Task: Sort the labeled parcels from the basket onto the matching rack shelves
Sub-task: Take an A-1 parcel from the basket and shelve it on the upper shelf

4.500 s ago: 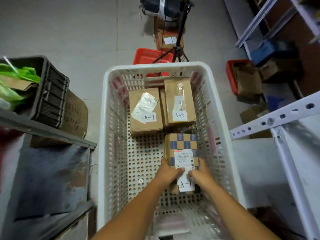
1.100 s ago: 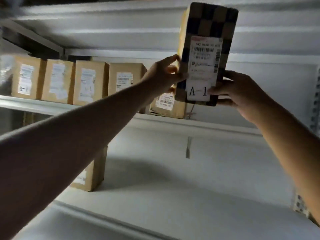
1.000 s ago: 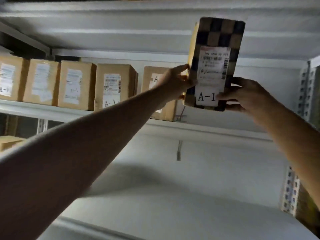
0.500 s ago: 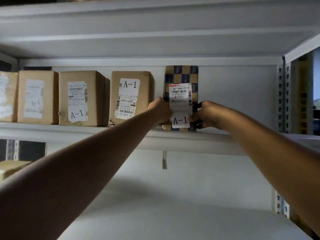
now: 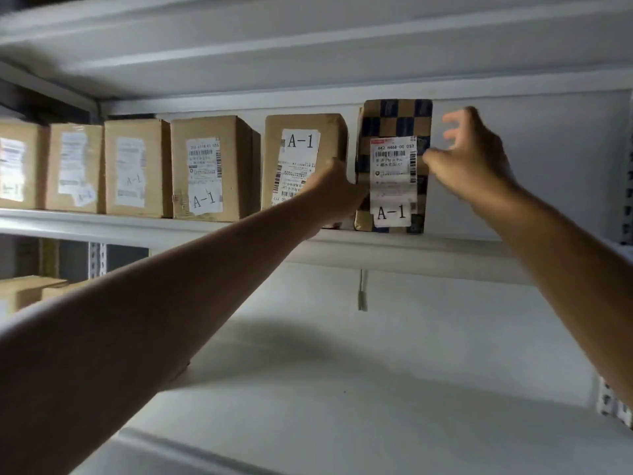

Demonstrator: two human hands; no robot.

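Observation:
The checkered blue-and-tan parcel point(image 5: 394, 121) with a white "A-1" label stands upright on the upper rack shelf point(image 5: 394, 248), at the right end of a row of brown boxes. My left hand point(image 5: 337, 193) is against the parcel's lower left edge, in the gap beside the neighbouring brown A-1 box point(image 5: 301, 132); its fingertips are hidden. My right hand point(image 5: 476, 159) is at the parcel's right side with fingers spread and blurred, holding nothing. The basket is out of view.
Several more brown labelled boxes point(image 5: 205, 173) line the same shelf to the left. To the parcel's right the shelf is bare up to the perforated upright point(image 5: 628, 186). Below lies a wide white shelf point(image 5: 342, 389) with brown boxes point(image 5: 24, 293) at its far left.
The parcel went from the basket up onto the A-1 shelf and now stands there. My right hand has let go and opened beside it; my left hand stays at its left edge.

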